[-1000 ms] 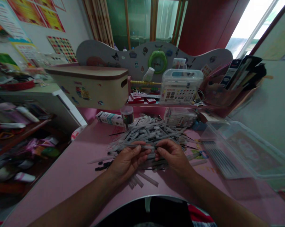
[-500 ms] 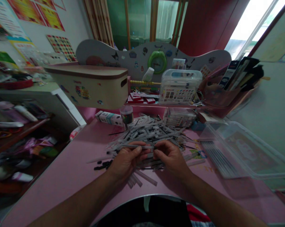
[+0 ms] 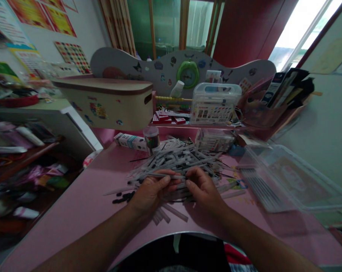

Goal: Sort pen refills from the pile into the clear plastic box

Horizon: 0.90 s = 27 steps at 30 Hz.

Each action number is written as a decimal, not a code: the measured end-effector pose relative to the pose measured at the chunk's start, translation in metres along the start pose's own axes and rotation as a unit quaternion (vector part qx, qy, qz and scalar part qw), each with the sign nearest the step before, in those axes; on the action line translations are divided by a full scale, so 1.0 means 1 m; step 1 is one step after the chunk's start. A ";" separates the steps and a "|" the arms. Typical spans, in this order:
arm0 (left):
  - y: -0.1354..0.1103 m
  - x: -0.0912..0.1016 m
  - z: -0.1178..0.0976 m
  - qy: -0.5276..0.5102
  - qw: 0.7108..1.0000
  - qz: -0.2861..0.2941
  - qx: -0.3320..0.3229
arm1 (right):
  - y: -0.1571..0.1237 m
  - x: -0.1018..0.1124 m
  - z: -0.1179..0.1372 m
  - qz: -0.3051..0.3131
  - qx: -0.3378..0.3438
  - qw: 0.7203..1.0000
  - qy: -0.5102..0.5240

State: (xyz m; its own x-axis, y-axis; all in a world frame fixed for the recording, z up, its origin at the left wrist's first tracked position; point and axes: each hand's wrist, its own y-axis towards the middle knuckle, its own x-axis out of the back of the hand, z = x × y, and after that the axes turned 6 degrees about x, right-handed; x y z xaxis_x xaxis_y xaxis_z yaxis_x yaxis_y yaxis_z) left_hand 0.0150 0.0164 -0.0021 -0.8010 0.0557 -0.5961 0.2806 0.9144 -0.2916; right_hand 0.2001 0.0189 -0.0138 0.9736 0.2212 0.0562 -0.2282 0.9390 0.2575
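Note:
A big heap of clear and grey pen parts [image 3: 185, 158] lies on the pink desk [image 3: 83, 211]. My left hand [image 3: 152, 192] and my right hand [image 3: 203, 189] meet over the near edge of the heap. Both are pinched on the same thin grey pen barrel [image 3: 176, 176], which lies crosswise between their fingertips. A few clear tubes [image 3: 173, 212] lie just under my hands. Small black caps [image 3: 124, 197] are scattered left of my left hand.
A clear plastic box [image 3: 290, 181] holding a row of dark pens stands at the right. Behind the heap are a small cylinder jar [image 3: 151, 139], a carton [image 3: 129, 141], a beige wooden box [image 3: 108, 101] and a clear case [image 3: 215, 104]. A cluttered shelf [image 3: 20, 158] is at the left.
Barely any change. My hands keep their pinch on the barrel and have shifted only slightly; the view has drifted a little.

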 end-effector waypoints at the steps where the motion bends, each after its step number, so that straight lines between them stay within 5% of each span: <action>1: 0.000 0.000 0.000 0.000 1.000 0.002 0.000 | 0.000 0.000 0.001 -0.002 0.006 1.000 -0.020; 5: 0.000 0.003 0.004 -0.001 1.000 0.009 0.004 | 0.001 0.001 0.002 0.007 -0.014 0.996 -0.093; 11: 0.000 0.004 0.003 0.005 1.000 0.008 0.000 | -0.001 0.000 0.002 0.000 -0.015 1.000 0.008; 16: -0.002 0.001 0.002 0.006 1.000 0.004 0.007 | 0.000 0.002 0.002 0.019 -0.018 0.997 -0.076; 22: -0.001 0.001 0.002 0.011 1.000 0.008 -0.007 | -0.002 0.002 -0.002 0.004 -0.014 1.000 0.000; 27: -0.002 0.002 0.003 0.006 1.000 0.002 0.013 | -0.002 0.002 -0.001 0.025 -0.015 0.998 -0.047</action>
State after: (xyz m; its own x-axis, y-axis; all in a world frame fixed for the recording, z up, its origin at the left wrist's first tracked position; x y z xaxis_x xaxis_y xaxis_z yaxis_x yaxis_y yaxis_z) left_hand 0.0148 0.0139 -0.0048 -0.8063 0.0641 -0.5880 0.2966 0.9039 -0.3083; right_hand 0.2025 0.0178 -0.0155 0.9569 0.2436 0.1583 -0.2750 0.9352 0.2231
